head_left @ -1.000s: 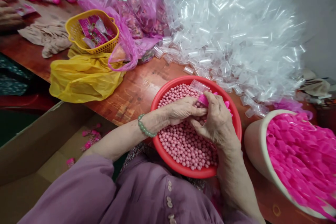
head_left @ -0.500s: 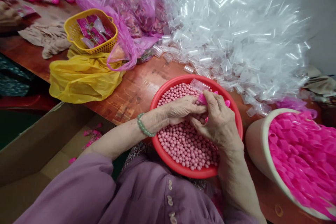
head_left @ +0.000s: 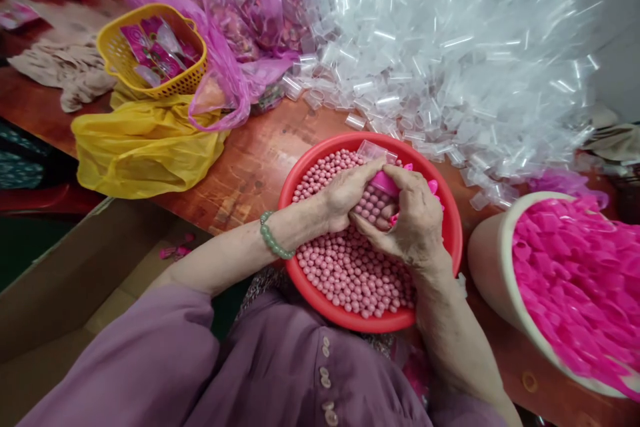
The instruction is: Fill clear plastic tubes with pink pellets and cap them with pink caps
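Observation:
Over a red basin of round pink beads, both my hands come together around a small clear plastic container of pink beads. A bright pink plastic piece sits at its upper end. My left hand, with a green bead bracelet at the wrist, presses along the container's left side, its thumb near the pink piece. My right hand curls around the right side, fingers on the pink piece and thumb below. Another clear plastic tube lies on the beads at the far rim, near more pink pieces.
A large heap of clear plastic tubes covers the table behind. At right stands a cream bucket of bright pink plastic parts. To the left are a yellow basket, a yellow bag and a cardboard box.
My hands have spread apart a little, and the bead-filled container now shows between them. My left fingers have moved up. The view has shifted slightly to the right.

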Motion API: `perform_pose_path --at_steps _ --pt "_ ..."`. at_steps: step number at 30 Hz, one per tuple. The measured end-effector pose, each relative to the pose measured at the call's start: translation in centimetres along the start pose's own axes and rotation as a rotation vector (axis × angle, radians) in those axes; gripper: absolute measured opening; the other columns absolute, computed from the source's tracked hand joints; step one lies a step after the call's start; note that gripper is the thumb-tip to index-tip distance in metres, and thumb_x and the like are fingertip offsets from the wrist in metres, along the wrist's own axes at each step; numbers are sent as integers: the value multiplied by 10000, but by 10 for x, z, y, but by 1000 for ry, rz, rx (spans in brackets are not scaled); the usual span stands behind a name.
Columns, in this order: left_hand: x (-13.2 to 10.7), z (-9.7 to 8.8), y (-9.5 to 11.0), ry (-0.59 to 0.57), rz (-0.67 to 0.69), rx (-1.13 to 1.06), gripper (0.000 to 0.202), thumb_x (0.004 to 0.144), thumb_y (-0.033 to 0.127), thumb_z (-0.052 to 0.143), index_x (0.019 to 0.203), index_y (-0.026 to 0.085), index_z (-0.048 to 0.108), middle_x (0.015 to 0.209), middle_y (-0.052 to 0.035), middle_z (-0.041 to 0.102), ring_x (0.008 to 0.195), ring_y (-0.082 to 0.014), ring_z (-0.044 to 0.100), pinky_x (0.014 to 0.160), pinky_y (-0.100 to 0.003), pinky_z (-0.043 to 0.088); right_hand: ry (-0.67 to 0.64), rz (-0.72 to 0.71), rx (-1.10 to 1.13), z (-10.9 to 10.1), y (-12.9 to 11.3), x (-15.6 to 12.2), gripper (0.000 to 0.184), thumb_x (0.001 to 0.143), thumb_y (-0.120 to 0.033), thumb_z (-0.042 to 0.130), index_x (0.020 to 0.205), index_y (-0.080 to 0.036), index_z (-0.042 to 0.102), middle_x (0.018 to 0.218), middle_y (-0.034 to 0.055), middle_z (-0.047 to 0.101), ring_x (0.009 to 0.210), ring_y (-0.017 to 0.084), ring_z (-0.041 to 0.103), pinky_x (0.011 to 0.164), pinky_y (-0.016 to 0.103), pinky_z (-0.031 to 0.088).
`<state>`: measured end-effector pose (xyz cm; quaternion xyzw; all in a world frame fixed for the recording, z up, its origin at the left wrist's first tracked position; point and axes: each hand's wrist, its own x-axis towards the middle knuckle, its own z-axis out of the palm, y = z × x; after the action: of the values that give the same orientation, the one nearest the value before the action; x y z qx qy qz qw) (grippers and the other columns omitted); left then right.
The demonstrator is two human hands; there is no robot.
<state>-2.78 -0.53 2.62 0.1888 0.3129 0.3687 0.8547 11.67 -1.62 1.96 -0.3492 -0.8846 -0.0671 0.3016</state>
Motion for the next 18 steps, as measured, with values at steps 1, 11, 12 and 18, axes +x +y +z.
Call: perform_pose_path --at_steps 1,11,12,18 --pt "-1 1 -2 55 57 -4 334 1002 350 409 789 155 578 547 1 602 423 -109 558 457 -216 494 0 -8 -12 -1 -1 1 736 836 -466 688 1452 -195 388 1206 161 690 1083 342 686 920 512 579" --pt "-7 4 -6 174 58 85 365 995 312 341 707 177 519 434 28 490 361 -101 483 405 -206 441 34 -132 -40 -3 -4 6 682 829 -403 679 1415 -144 445 1135 169 717 1007 316 707 846 455 596" --pt "-7 3 -7 174 67 74 359 994 321 348 714 179 525 440 27 499 363 -103 486 405 -208 438 19 -126 -24 -2 -4 6 682 831 -401 681 1415 -137 448 1143 178 713 1020 320 703 859 460 595" --pt "-2 -4 -11 146 139 -7 339 978 376 415 775 173 595 531 7 584 443 -117 553 481 -243 500 -116 -32 144 -2 -6 5 786 879 -385 669 1540 -157 310 1351 214 618 1258 358 609 1022 562 535"
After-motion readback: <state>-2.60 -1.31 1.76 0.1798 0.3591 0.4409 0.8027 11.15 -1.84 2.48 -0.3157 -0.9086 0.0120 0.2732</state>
